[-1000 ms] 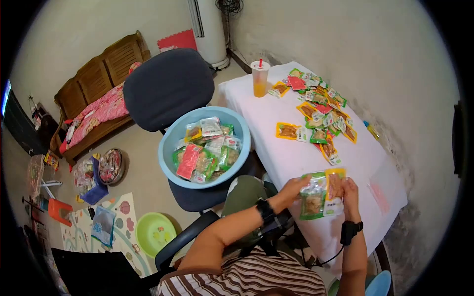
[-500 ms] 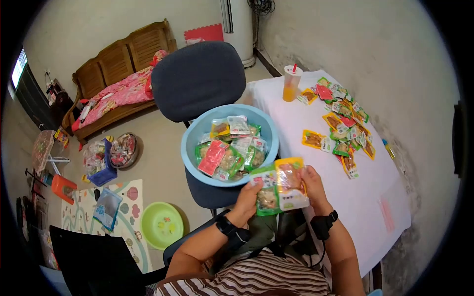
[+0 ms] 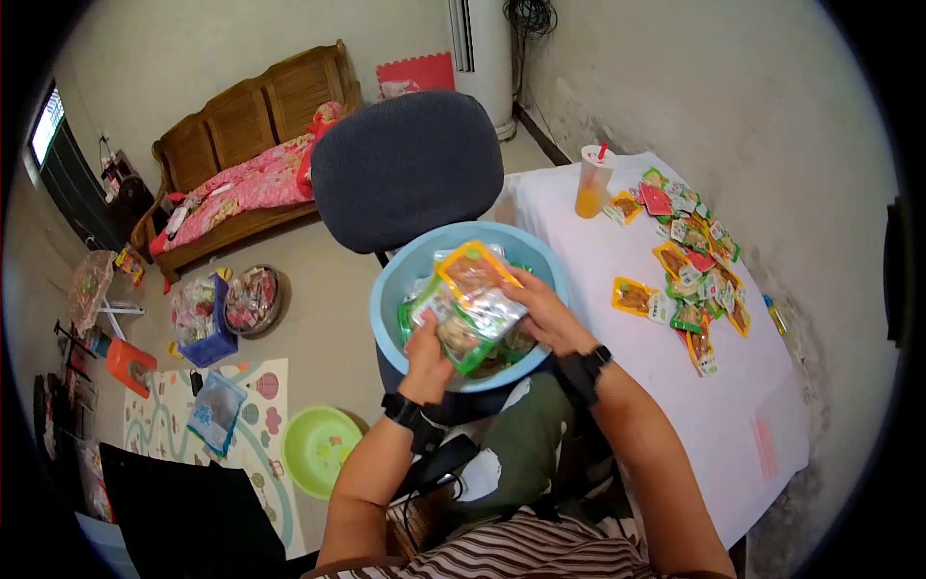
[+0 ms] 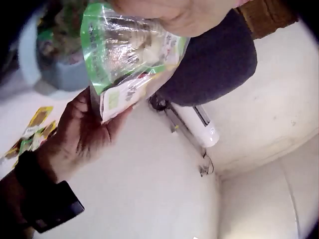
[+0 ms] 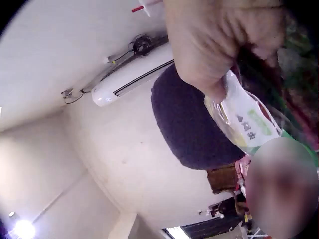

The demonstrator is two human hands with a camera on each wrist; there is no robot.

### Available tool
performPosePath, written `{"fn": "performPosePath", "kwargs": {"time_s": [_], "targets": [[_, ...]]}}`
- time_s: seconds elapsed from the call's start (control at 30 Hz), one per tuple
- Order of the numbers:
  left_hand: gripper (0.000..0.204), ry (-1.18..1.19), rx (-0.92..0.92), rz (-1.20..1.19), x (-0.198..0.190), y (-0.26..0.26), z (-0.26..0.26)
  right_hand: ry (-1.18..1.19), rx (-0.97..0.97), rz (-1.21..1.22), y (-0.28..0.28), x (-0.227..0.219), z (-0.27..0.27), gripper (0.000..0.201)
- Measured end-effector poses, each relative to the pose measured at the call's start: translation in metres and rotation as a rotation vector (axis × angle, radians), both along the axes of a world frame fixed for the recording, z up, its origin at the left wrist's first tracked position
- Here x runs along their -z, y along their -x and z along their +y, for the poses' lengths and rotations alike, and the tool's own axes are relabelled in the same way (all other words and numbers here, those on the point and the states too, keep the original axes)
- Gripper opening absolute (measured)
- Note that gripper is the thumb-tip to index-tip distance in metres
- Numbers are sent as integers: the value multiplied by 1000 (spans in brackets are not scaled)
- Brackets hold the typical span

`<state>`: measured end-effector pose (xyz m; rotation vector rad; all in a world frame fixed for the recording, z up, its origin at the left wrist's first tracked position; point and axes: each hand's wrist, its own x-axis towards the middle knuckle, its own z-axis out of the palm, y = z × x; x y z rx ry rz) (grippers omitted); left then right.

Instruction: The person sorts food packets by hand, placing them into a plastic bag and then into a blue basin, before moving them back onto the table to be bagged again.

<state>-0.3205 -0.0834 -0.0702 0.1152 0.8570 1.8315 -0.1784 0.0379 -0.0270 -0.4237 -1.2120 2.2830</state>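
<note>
Over the light blue basin (image 3: 388,323), both hands grip snack packets held together. My left hand (image 3: 428,365) holds the near left side, at a clear packet with green edges (image 3: 459,340). On the far right side, my right hand (image 3: 546,309) pinches the bundle, where a yellow-edged packet (image 3: 475,267) with brown food overlaps the green one. In the left wrist view, the green-edged packet (image 4: 127,47) spans both hands. The right wrist view has the right hand (image 5: 224,45) on the packet's white printed part (image 5: 249,119). More packets lie in the basin, mostly hidden.
The basin stands on the seat of a dark office chair (image 3: 409,164). To the right, a white-covered table (image 3: 675,439) bears a pile of packets (image 3: 702,256) and a drink cup with a red straw (image 3: 595,183). A green basin (image 3: 323,463) stands on the floor at left.
Both hands carried the packets left from over the table to over the blue basin. The head view swung left at first, and the packets are now tilted.
</note>
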Motion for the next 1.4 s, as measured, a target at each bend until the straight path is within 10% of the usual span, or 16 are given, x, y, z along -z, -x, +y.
{"fn": "performPosePath", "kwargs": {"time_s": [0.3, 0.5, 0.63, 0.7, 0.77, 0.9, 1.07, 1.1, 1.13, 1.17, 1.23, 1.3, 1.33, 1.4], "targets": [[38, 96, -221, -187, 57, 102, 50, 64, 42, -199, 139, 58, 51, 49], [34, 166, -223, -147, 73, 94, 28, -785, 417, -631, 161, 76, 38, 42], [45, 319, -301, 569, 52, 71, 22, -1187, 417, -691, 157, 70, 31, 37], [60, 640, -258, 1944, 51, 77, 24, -1206, 478, -689, 150, 68, 30, 35], [64, 677, -47, 1958, 29, 76, 39, -1226, 542, -696, 134, 62, 31, 34], [66, 516, 253, 1926, 67, 89, 70, -1142, 602, -377, 56, 55, 57, 28], [58, 199, 188, 2306, 115, 131, 80, -631, 388, -414, -87, 37, 16, 32], [65, 497, 590, 2276, 58, 93, 65, -747, 430, -466, -124, 50, 10, 33], [66, 219, 290, 2112, 83, 109, 73, -589, 356, -615, -162, 41, -5, 30], [67, 487, 614, 2262, 38, 82, 66, -713, 431, -668, -201, 53, -17, 31], [55, 512, 496, 1968, -2, 63, 70, -583, 615, -708, -272, 70, -44, 31], [59, 721, 156, 2271, 58, 116, 106, -599, 863, -873, -348, 92, -69, 29], [58, 341, -110, 1895, 44, 88, 104, -488, 1065, -844, -388, 108, -79, 30], [48, 31, 109, 1549, 21, 42, 105, -368, 1393, -1003, -446, 109, -114, 28]]}}
